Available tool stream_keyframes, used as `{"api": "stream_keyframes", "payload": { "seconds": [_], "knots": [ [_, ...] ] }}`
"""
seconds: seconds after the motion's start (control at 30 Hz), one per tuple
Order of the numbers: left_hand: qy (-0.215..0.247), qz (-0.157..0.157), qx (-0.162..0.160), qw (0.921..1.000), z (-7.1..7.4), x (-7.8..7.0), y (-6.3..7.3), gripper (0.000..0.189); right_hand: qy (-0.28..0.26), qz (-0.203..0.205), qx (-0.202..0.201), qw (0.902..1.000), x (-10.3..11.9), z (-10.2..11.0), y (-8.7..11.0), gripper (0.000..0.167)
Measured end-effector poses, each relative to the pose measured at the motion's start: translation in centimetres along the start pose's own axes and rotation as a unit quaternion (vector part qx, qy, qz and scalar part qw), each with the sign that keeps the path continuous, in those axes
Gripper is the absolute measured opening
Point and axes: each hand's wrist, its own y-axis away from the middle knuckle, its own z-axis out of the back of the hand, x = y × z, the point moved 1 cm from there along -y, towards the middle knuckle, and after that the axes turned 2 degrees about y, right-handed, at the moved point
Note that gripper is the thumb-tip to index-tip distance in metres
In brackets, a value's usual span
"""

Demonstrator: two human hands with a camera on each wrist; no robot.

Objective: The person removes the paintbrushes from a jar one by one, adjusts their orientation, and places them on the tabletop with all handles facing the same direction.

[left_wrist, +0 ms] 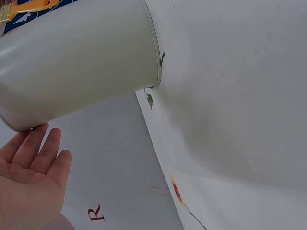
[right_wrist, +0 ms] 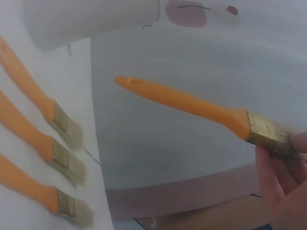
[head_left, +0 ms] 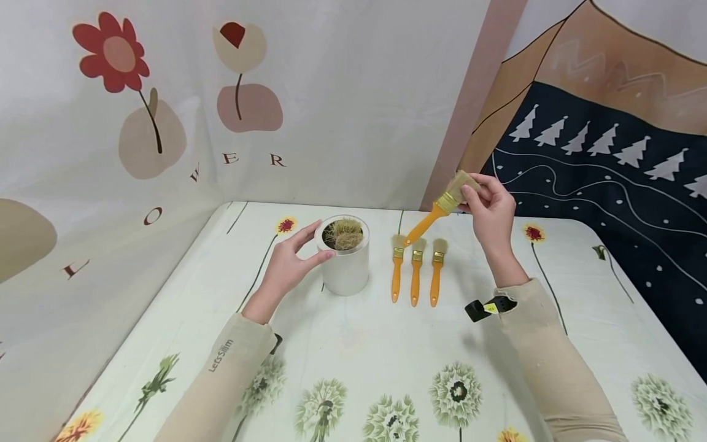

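My right hand (head_left: 491, 209) pinches a paintbrush (head_left: 425, 226) by its pale bristles, with the orange handle pointing down and left above the table. In the right wrist view the thumb and fingers hold that brush (right_wrist: 182, 99) around its bristle end. My left hand (head_left: 293, 261) touches the rim of a white cylindrical container (head_left: 347, 276), thumb at the near side and fingers at the far left. Inside the container is a tuft of dry, grass-like bristles (head_left: 347, 235). In the left wrist view the fingertips meet the container's rim (left_wrist: 21, 129).
Three similar paintbrushes lie side by side right of the container: a left one (head_left: 396, 270), a middle one (head_left: 417, 273) and a right one (head_left: 437, 273), bristles toward the back. A flower-printed cloth (head_left: 353, 344) covers the table. Printed curtains (head_left: 353, 110) hang behind it.
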Motion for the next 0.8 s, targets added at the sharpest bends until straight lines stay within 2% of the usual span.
{"api": "stream_keyframes", "payload": {
  "seconds": [0.57, 0.8],
  "knots": [
    [0.005, 0.006, 0.001, 1.0000, 0.0, -0.1, 0.0, 0.073, 0.027, -0.028, -0.013, 0.9992, -2.6, 0.4, -0.1, 0.033],
    [0.007, 0.004, 0.000, 1.0000, 0.0, 0.0, -0.1, 0.072, 0.043, -0.051, -0.010, 0.9977, -3.9, 0.8, -0.2, 0.036]
  ]
}}
